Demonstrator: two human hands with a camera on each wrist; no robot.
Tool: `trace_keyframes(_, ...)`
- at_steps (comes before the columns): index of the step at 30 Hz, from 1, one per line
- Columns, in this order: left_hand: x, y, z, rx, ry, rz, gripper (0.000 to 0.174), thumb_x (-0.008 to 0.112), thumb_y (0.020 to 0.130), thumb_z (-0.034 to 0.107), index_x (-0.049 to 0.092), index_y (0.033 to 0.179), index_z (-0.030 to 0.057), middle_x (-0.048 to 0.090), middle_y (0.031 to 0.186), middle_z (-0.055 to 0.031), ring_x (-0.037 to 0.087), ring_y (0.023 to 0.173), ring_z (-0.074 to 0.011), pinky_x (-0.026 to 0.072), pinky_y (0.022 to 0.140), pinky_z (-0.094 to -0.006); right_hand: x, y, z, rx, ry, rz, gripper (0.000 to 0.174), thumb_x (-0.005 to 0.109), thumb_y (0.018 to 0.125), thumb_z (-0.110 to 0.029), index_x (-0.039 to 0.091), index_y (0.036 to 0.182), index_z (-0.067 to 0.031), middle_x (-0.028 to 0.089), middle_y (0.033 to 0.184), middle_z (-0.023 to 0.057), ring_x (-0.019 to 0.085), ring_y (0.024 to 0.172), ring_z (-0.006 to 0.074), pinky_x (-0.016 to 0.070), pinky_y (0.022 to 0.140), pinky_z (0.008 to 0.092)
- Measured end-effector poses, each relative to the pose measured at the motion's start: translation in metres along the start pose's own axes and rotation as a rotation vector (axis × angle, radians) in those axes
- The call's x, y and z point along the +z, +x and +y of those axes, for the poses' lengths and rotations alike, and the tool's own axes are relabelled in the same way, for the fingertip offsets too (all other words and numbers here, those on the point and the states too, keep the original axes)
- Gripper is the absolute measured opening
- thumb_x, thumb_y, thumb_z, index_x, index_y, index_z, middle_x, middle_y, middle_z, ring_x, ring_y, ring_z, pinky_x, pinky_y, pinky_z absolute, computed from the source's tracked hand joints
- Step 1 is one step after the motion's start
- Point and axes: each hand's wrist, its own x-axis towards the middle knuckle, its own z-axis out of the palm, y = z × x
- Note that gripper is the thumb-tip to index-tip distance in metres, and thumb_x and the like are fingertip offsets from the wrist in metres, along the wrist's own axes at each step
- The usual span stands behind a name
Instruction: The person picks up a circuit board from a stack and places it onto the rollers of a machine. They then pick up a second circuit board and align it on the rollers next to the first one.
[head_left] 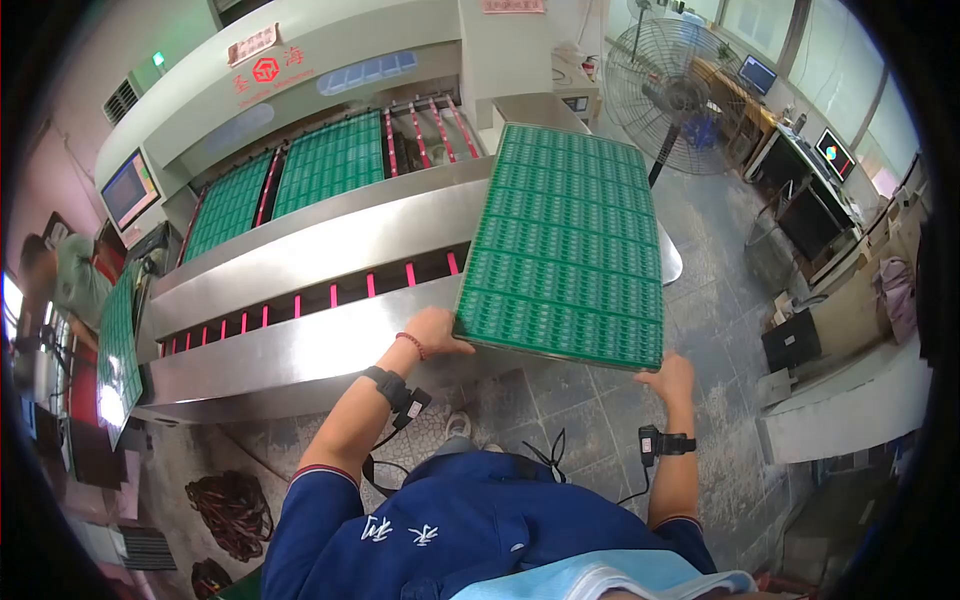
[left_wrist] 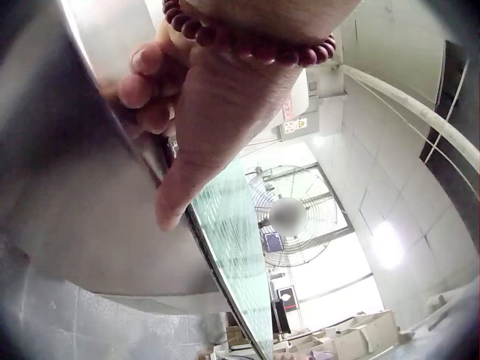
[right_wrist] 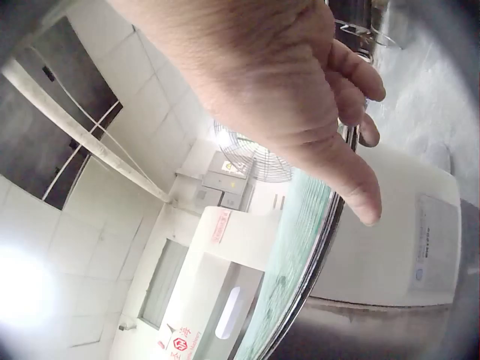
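A large green circuit board panel (head_left: 562,235), printed with rows of small repeated units, is held out in front of the body by both hands. My left hand (head_left: 437,332) grips its near left corner, next to the machine's metal edge. In the left wrist view the thumb (left_wrist: 180,191) lies along the panel's edge, with the other fingers curled on the far side. At the near right corner my right hand (head_left: 674,378) grips the same panel. The right wrist view shows the panel edge (right_wrist: 304,289) as several thin layers between thumb and curled fingers.
A big machine (head_left: 330,290) with pink-red rollers stands ahead and left, with more green panels (head_left: 330,165) on its bed. Another green panel (head_left: 118,350) leans at far left, near another person (head_left: 80,275). A floor fan (head_left: 670,85) stands beyond the held panel; desks line the right.
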Motion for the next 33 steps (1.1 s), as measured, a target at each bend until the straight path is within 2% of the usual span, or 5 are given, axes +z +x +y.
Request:
trace_keyframes(7,-0.012,-0.007,0.01,-0.017,-0.062,-0.043,0.063,0.074,0.062,0.053,0.064,0.087,-0.0037,0.065,0.075,-0.0215,0.065,0.072,-0.0339,0.052,0.069,-0.0404,0.003,-0.006,-0.006,0.024,0.071,-0.011,0.051,0.083,0.056,-0.034,0.061,0.086,0.0001,0.067,0.078,0.0158,0.065,0.078,0.0317,0.0507,0.068,0.0406)
trace_keyframes(9,-0.007,-0.004,0.008,0.009,-0.035,-0.004,0.064,0.074,0.062,0.054,0.064,0.089,-0.0035,0.065,0.075,-0.0212,0.065,0.073,-0.0339,0.052,0.07,-0.0403,0.011,-0.005,0.0,-0.018,0.116,0.085,0.033,0.083,0.055,-0.024,0.066,0.076,-0.0047,0.068,0.072,0.0086,0.065,0.071,0.028,0.0494,0.063,0.0386)
trace_keyframes(28,0.021,-0.016,0.012,-0.133,0.054,0.26,0.063,0.068,0.066,0.058,0.057,0.088,0.0008,0.065,0.073,-0.017,0.064,0.071,-0.0336,0.0504,0.065,-0.0421,0.016,-0.014,-0.002,-0.039,0.511,0.155,0.046,0.081,0.058,-0.013,0.059,0.097,-0.0004,0.068,0.084,0.0137,0.065,0.08,0.0281,0.0499,0.072,0.0366)
trace_keyframes(31,0.024,-0.016,0.011,-0.165,0.055,0.258,0.061,0.068,0.066,0.058,0.056,0.086,0.0017,0.064,0.071,-0.0161,0.064,0.068,-0.0331,0.0502,0.063,-0.0421,0.008,-0.02,-0.005,0.013,0.361,0.107,0.055,0.081,0.058,-0.015,0.056,0.104,-0.0003,0.063,0.099,0.0168,0.06,0.093,0.0313,0.0471,0.079,0.0388)
trace_keyframes(33,0.027,-0.015,0.009,-0.154,0.036,0.293,0.06,0.067,0.066,0.058,0.056,0.086,0.0027,0.064,0.068,-0.0156,0.064,0.066,-0.033,0.0502,0.062,-0.0421,0.004,-0.03,-0.016,0.013,0.112,0.366,0.065,0.081,0.059,-0.018,0.052,0.114,-0.0005,0.054,0.115,0.0177,0.052,0.105,0.0341,0.043,0.086,0.0413)
